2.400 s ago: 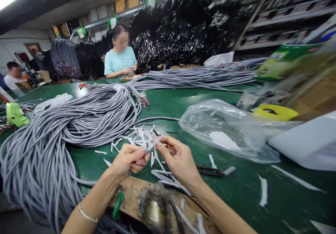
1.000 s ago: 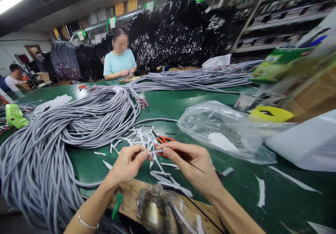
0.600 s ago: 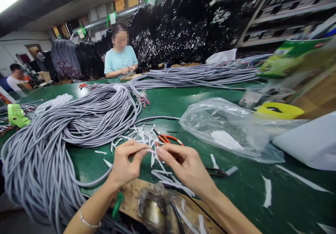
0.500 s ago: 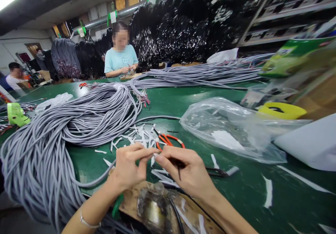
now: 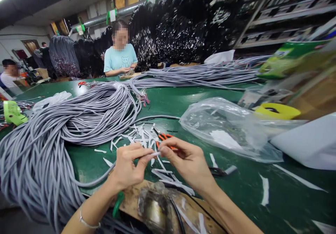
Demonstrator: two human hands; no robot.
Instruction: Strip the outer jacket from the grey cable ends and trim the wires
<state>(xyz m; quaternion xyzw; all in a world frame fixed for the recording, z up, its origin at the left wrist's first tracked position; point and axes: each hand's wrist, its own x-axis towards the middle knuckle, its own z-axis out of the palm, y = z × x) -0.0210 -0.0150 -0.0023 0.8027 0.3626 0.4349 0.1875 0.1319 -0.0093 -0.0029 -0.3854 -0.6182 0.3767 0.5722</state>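
My left hand (image 5: 131,164) pinches a grey cable near its end; the cable (image 5: 101,180) runs back left from under the wrist. Its pale tip (image 5: 155,153) pokes out between my hands. The fingertips of my right hand (image 5: 187,160) are pressed together at that tip; anything held there is too small to make out. Orange-handled pliers (image 5: 163,138) lie just behind, partly covered by the right fingers. White strips (image 5: 143,136) are scattered behind my hands. Below them is a wooden board (image 5: 131,199) with a metal fixture (image 5: 155,207).
A large bundle of grey cables (image 5: 97,111) fills the left side. A clear plastic bag (image 5: 215,122), a yellow ring (image 5: 278,110) and a white sheet (image 5: 309,143) are at right. Across the green table (image 5: 168,102), a person (image 5: 120,57) works. A green fan (image 5: 13,112) stands far left.
My right hand has shifted up slightly, its fingers now further over the pliers, and more of the pale tip shows. My left hand has barely moved.
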